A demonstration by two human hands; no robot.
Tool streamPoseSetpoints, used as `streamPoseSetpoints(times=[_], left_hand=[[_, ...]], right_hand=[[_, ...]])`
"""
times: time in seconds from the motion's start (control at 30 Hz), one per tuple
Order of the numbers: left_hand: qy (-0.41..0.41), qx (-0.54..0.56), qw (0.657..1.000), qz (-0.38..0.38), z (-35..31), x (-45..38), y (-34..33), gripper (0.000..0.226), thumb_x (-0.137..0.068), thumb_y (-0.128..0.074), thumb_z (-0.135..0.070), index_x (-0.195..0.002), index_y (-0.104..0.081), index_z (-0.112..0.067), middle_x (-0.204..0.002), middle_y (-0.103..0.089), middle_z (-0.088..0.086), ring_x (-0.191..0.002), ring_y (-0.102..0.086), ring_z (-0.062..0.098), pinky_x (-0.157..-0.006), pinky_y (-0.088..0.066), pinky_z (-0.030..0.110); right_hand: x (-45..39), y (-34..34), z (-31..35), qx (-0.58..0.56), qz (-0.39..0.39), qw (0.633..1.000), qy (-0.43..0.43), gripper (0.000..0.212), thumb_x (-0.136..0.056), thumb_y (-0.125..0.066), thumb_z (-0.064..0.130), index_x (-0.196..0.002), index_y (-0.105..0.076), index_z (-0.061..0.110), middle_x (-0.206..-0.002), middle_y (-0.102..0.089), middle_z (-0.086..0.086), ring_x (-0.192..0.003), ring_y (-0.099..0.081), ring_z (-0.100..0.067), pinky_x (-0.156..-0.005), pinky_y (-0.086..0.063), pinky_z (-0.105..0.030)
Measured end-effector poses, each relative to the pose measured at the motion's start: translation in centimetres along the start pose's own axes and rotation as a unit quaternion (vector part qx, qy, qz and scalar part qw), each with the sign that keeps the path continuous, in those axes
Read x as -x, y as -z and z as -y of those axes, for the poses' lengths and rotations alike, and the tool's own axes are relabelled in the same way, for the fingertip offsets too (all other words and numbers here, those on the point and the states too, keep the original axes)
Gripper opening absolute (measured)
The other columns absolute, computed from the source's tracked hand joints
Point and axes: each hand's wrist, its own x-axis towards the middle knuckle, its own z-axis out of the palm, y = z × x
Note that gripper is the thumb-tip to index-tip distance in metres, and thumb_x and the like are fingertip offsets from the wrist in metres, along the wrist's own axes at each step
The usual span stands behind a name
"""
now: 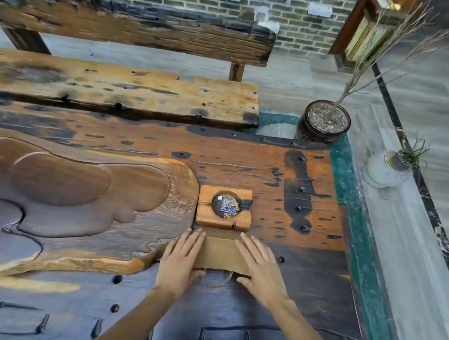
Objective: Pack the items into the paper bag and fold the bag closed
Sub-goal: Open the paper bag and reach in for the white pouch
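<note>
Your left hand [180,259] and right hand [260,267] lie flat, fingers [251,246] straight, pinning the folded paper bag [218,253] to the tabletop [301,302] near its right edge so the crease sets.

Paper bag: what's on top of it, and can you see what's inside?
Both hands press flat on the paper bag: left hand on its left side, right hand on its right. A looped cord handle shows at its near edge. The contents are covered by the paper.
</note>
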Motion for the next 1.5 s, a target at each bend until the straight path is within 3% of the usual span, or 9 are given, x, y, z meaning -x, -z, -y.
streamPoseSetpoints(times=[0.33, 0.5, 0.7, 0.87, 1.03, 1.13, 1.33, 1.4, 1.5], left_hand=[[-0.012, 0.032, 0.999, 0.039, 0.6, -0.5, 0.2, 0.110, -0.063, -0.082, -0.048, -0.152, -0.023, -0.022, -0.157, -0.034, -0.006, -0.145, -0.031, 0.021, -0.111, -0.039, 0.042], [-0.015, 0.045, 0.998, 0.043, 0.8, -0.7, 0.4, 0.111, -0.062, -0.081, -0.052, -0.153, -0.023, -0.023, -0.159, -0.029, -0.008, -0.147, -0.026, 0.019, -0.111, -0.036, 0.044], [-0.025, 0.101, 0.993, 0.064, 1.5, -0.9, 1.0, 0.112, -0.066, -0.074, -0.061, -0.154, -0.012, -0.027, -0.162, -0.016, -0.014, -0.151, -0.009, 0.012, -0.119, -0.024, 0.039], [-0.021, 0.168, 0.982, 0.077, 2.3, -0.4, 2.2, 0.107, -0.067, -0.053, -0.083, -0.153, -0.012, -0.035, -0.162, -0.011, -0.019, -0.149, -0.017, 0.008, -0.117, -0.031, 0.038], [0.016, 0.205, 0.975, 0.079, 2.0, 0.1, 3.5, 0.079, -0.085, -0.041, -0.073, -0.151, -0.022, -0.032, -0.160, -0.025, -0.007, -0.147, -0.025, 0.013, -0.117, -0.031, 0.037], [0.034, 0.231, 0.969, 0.086, 1.8, 0.2, 4.1, 0.078, -0.085, -0.031, -0.075, -0.149, -0.024, -0.033, -0.159, -0.029, -0.006, -0.146, -0.028, 0.013, -0.117, -0.030, 0.036], [0.062, 0.278, 0.952, 0.113, 1.6, -0.1, 5.5, 0.069, -0.089, -0.030, -0.071, -0.149, -0.026, -0.036, -0.159, -0.028, -0.010, -0.148, -0.022, 0.010, -0.120, -0.022, 0.039], [0.087, 0.330, 0.930, 0.134, 1.8, -0.2, 5.9, 0.064, -0.090, -0.030, -0.071, -0.145, -0.034, -0.038, -0.157, -0.032, -0.011, -0.147, -0.024, 0.010, -0.121, -0.020, 0.041], [0.152, 0.443, 0.870, 0.155, 2.3, -0.1, 6.9, 0.071, -0.082, -0.027, -0.082, -0.135, -0.051, -0.041, -0.147, -0.042, -0.017, -0.141, -0.032, 0.008, -0.121, -0.019, 0.040]], right_hand=[[-0.5, -0.4, -0.2, -0.013, 0.019, 1.000, -0.020, 0.098, -0.068, -0.084, 0.027, -0.152, -0.033, 0.024, -0.160, -0.030, 0.008, -0.145, -0.035, -0.018, -0.112, -0.041, -0.039], [-0.6, -0.2, -0.6, -0.018, 0.020, 1.000, 0.009, 0.086, -0.080, -0.069, 0.030, -0.154, -0.027, 0.023, -0.164, -0.019, 0.008, -0.149, -0.022, -0.015, -0.120, -0.031, -0.033], [0.4, 0.5, -1.5, -0.057, 0.010, 0.997, 0.049, 0.063, -0.091, -0.056, 0.039, -0.148, -0.038, 0.018, -0.166, -0.004, 0.008, -0.152, 0.001, -0.010, -0.119, -0.016, -0.023], [1.0, 1.5, -1.4, -0.102, 0.045, 0.991, 0.071, 0.062, -0.097, -0.052, 0.032, -0.151, -0.025, 0.015, -0.165, 0.013, 0.009, -0.151, 0.016, -0.010, -0.120, -0.005, -0.023], [1.3, 2.5, -1.0, -0.104, 0.082, 0.988, 0.077, 0.042, -0.101, -0.045, 0.033, -0.138, -0.041, 0.015, -0.165, 0.013, 0.007, -0.150, 0.019, -0.014, -0.122, -0.008, -0.028], [1.5, 2.6, -1.0, -0.110, 0.094, 0.987, 0.071, 0.026, -0.104, -0.037, 0.031, -0.114, -0.051, 0.013, -0.167, 0.002, 0.001, -0.152, 0.015, -0.019, -0.126, -0.010, -0.035], [1.6, 3.7, -0.2, -0.193, 0.080, 0.978, 0.023, 0.016, -0.106, -0.034, 0.021, -0.098, -0.044, 0.011, -0.164, -0.018, 0.001, -0.152, 0.004, -0.010, -0.119, -0.008, -0.021], [1.6, 4.5, 0.0, -0.216, 0.072, 0.974, 0.008, 0.016, -0.106, -0.033, 0.020, -0.098, -0.043, 0.011, -0.160, -0.026, 0.003, -0.149, -0.012, -0.006, -0.114, -0.016, -0.019], [1.5, 5.4, 0.1, -0.227, 0.048, 0.972, -0.023, 0.013, -0.105, -0.034, 0.025, -0.096, -0.041, 0.019, -0.148, -0.045, 0.003, -0.129, -0.049, -0.016, -0.102, -0.042, -0.036]])
